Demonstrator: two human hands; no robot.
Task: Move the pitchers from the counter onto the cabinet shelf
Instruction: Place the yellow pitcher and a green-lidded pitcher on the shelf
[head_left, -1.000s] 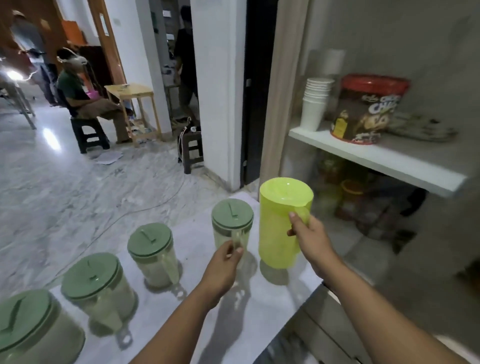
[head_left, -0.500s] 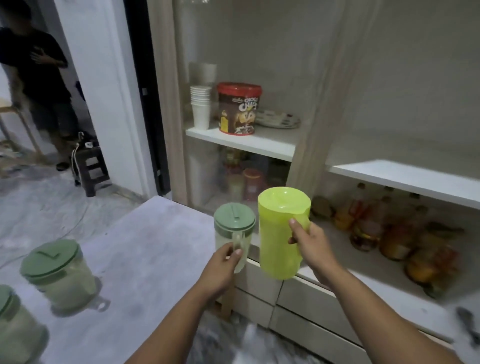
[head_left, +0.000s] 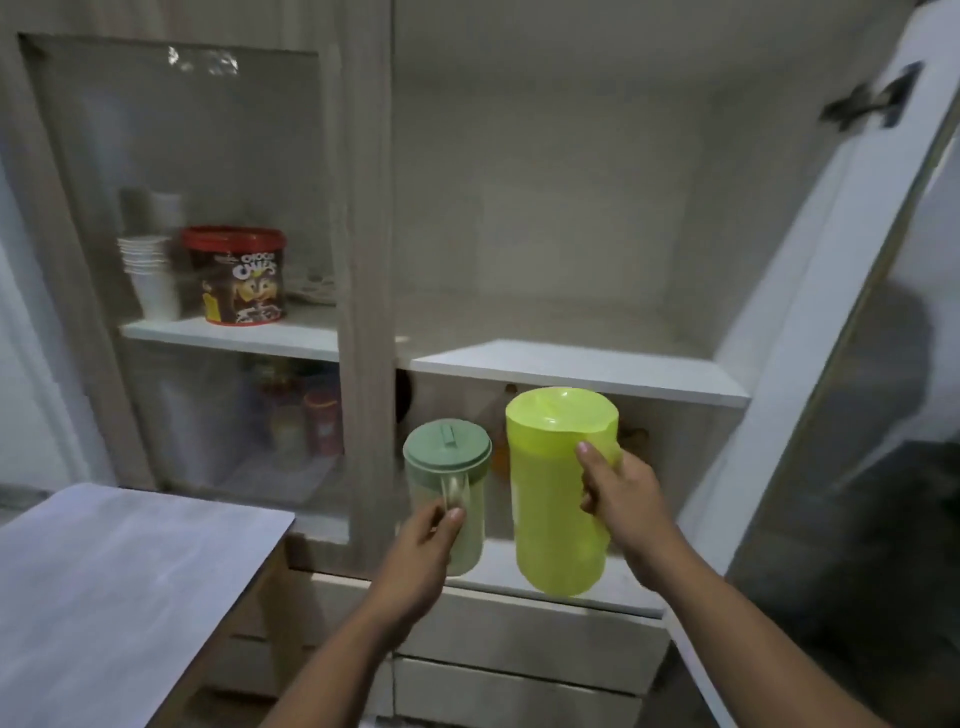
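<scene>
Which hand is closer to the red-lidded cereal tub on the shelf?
Left. The left hand, holding the small green pitcher, is below and right of the tub; the right hand is farther right.

Pale wood cabinet — glass door (left) — dim light.

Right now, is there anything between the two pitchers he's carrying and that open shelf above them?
Nothing. In the head view, the green pitcher and yellow pitcher hang below the bare shelf.
</scene>
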